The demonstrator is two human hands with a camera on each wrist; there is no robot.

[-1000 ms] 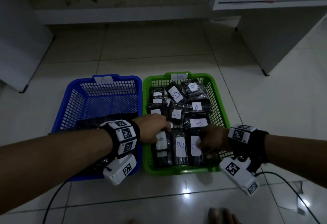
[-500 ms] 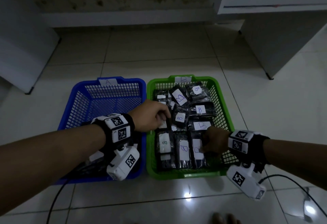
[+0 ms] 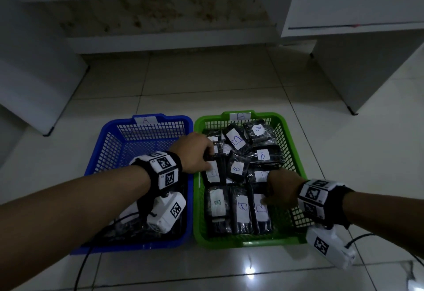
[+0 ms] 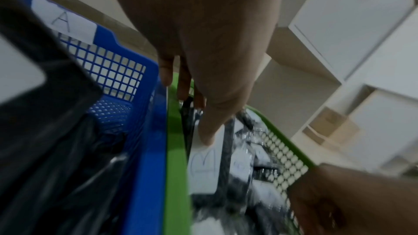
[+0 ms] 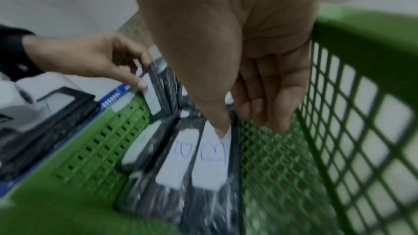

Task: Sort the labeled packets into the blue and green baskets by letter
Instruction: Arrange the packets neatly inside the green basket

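The green basket (image 3: pixel 243 243), tagged B, holds several black packets with white B labels. Beside it on the left is the blue basket (image 3: pixel 174 118), tagged A, with dark packets at its near end, mostly hidden under my left arm. My left hand (image 3: pixel 210 159) pinches a packet (image 3: pixel 212 174) by the green basket's left wall. In the left wrist view its thumb lies on the B label (image 4: pixel 203 163). My right hand (image 3: pixel 267 195) grips the near right packet (image 3: pixel 261 212), thumb on the label (image 5: pixel 212 158), fingers (image 5: pixel 267 113) curled down at its right edge.
Both baskets stand on a pale tiled floor (image 3: pixel 206 84). White cabinets stand at the left (image 3: pixel 34 72) and at the right (image 3: pixel 367 49), with a low ledge (image 3: pixel 172 40) along the back wall. Cables (image 3: pixel 80 267) trail from both wrist cameras across the floor.
My left hand has moved toward the far end of the green basket, bringing a packet with it and tipping it up. The right hand has stayed on the near right packet.
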